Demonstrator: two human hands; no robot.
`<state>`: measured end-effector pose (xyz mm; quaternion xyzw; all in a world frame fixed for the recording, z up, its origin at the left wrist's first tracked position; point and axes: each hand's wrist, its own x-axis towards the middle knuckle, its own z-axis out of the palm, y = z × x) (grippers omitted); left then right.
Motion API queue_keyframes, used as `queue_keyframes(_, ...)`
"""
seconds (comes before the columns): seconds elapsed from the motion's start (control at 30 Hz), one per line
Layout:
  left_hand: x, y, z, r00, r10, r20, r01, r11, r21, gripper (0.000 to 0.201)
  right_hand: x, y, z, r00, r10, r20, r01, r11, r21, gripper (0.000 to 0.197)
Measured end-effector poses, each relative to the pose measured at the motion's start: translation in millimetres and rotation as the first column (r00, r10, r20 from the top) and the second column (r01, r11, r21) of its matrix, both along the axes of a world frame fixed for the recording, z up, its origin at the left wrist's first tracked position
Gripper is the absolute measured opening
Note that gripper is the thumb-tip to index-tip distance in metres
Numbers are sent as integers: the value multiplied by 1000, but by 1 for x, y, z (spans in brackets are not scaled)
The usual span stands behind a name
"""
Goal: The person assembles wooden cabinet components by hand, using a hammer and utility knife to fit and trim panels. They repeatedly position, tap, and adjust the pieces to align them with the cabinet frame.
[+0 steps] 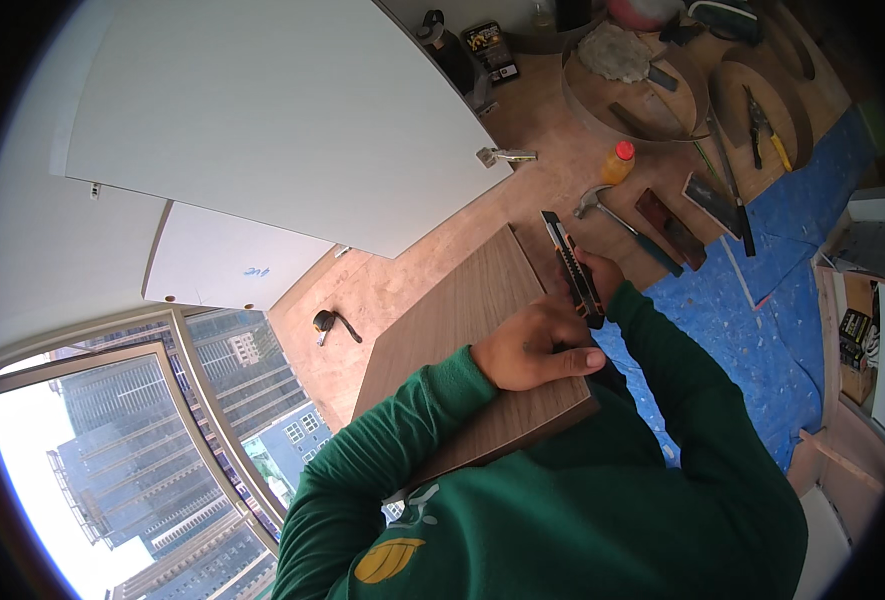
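A wood-grain board (452,340) lies slantwise in front of me, its near end close to my body. My left hand (537,345) rests on the board near its right edge, fingers curled over that edge and thumb pointing right; the fingertips are hidden. Just beyond, my right hand (602,277) is closed around a black and orange utility knife (574,270). The knife's blade end points away from me, along the board's right edge. Both hands are close together.
Right of the board lie a claw hammer (627,228), a dark red block (670,229), an orange bottle with red cap (618,163) and yellow-handled snips (767,130). A tape measure (327,325) sits left. White panels (292,110) stand far left, blue sheeting (782,290) right.
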<state>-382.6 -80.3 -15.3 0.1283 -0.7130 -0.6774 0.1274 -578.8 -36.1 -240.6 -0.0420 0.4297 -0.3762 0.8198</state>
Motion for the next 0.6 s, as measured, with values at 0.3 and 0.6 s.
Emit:
queue_keyframes(0.3,0,0,0,1000,3,-18,-3,1000,10,52,3,5,-5,982,20,-186,-46,990,-134,25)
queue_keyframes(0.6,-1,0,-1,999,6,-39,-6,1000,6,53,-1,6,-29,979,118,-165,-142,979,-144,37)
